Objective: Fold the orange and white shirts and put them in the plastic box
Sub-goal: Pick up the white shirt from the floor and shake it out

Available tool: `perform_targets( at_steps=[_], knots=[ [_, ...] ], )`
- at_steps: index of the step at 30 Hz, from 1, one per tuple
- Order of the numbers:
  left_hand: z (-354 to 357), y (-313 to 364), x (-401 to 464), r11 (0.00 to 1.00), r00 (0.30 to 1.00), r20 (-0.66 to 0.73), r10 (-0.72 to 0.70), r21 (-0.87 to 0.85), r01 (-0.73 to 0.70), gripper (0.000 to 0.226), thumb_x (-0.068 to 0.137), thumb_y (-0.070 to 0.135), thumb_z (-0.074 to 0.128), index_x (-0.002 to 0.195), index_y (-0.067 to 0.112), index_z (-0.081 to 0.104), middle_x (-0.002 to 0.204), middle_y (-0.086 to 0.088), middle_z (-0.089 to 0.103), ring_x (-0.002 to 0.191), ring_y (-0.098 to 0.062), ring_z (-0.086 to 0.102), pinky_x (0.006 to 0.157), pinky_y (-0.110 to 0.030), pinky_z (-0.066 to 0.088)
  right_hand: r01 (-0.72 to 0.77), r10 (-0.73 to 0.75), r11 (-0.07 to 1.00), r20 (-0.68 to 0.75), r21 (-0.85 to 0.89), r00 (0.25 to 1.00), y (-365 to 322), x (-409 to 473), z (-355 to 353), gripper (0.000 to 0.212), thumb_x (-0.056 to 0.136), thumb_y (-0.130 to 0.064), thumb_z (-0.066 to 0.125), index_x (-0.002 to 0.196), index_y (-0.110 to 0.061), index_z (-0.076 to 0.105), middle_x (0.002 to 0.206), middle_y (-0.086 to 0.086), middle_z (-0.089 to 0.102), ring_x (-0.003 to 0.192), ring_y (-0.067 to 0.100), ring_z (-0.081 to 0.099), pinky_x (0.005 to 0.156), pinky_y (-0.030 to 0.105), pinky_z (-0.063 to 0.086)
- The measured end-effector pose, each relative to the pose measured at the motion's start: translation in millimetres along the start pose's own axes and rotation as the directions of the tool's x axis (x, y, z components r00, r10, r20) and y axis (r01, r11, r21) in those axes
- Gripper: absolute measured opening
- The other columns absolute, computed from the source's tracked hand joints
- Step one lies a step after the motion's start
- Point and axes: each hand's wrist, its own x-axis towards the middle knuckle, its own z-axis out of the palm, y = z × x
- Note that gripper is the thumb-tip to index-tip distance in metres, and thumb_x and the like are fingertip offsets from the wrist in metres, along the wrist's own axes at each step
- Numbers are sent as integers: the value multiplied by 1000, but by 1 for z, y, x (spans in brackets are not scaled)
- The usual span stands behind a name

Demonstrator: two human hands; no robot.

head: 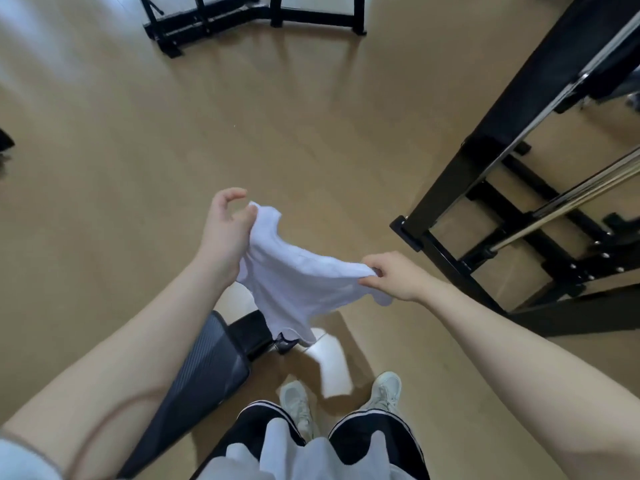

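A white shirt [298, 282] hangs in the air in front of me, stretched between both hands above the floor. My left hand [225, 230] holds its upper left part, thumb and fingers curled at the cloth's edge. My right hand [394, 275] pinches the right edge between thumb and fingers. The lower part of the shirt droops toward a chair. No orange shirt and no plastic box show in the head view.
A grey mesh office chair [204, 372] stands just left of my legs and shoes [384, 393]. A black metal frame [485, 174] with steel bars rises at the right. Another black frame [249, 19] stands at the far end of the wooden floor [138, 150].
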Motion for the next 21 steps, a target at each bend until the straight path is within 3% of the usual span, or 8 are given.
perform_targets(
  at_steps=[3,5,6,9,11,15,18,21],
  knots=[
    [20,-12,-20,964,935,354,-6,249,-89,37,88,0,43,111,25,60,73,3,54,57,-3,49,55,-11,39,87,-81,993,-80,76,994,-25,-1,-2,39,89,-14,52,56,-25,35,54,-8,38,52,7,35,48,21,23],
    [32,-20,-32,931,824,566,-35,318,-180,26,88,8,53,110,20,62,99,5,63,84,-2,57,77,-16,44,132,-125,986,-82,97,989,-41,-2,-3,33,88,-13,51,59,-22,41,57,-5,40,54,8,36,50,22,25],
    [38,-25,-35,899,778,627,-38,362,-247,21,87,13,58,107,16,63,100,4,63,88,-5,57,79,-18,43,150,-142,984,-81,97,986,-46,-2,-4,26,87,-13,52,62,-18,46,60,-3,43,56,10,37,53,25,27],
    [51,-37,-33,813,782,624,14,448,-372,16,82,20,60,80,5,61,70,-1,55,66,-13,49,61,-27,35,163,-152,983,-120,89,981,-50,-9,-6,14,86,-17,56,73,-18,51,64,-6,47,62,9,41,55,21,29],
    [55,-39,-31,848,810,585,26,417,-328,19,84,18,61,67,13,56,62,1,48,60,-12,41,58,-27,29,134,-120,989,-189,67,975,-41,-17,-9,18,86,-20,60,73,-21,47,66,-9,45,66,11,41,54,19,28],
    [56,-34,-38,972,798,602,-37,208,-112,20,83,10,64,66,20,61,73,-5,58,62,-12,51,55,-22,37,67,-4,979,-314,191,950,-6,-36,-7,18,81,-11,65,75,-17,48,90,3,48,85,17,47,71,28,41],
    [63,-34,-46,985,760,643,-89,170,-28,24,81,7,66,63,23,62,77,-7,61,57,-10,55,46,-17,39,14,161,912,-389,410,907,11,-47,3,18,81,-3,57,75,-17,49,84,4,53,74,17,48,59,24,37],
    [74,-38,-55,983,741,661,-122,182,-1,15,81,8,67,70,17,62,65,1,64,51,-6,56,44,-16,38,-4,264,863,-446,505,855,18,-52,7,21,81,1,52,96,-12,59,77,-4,54,69,14,48,57,16,38]
  ],
)
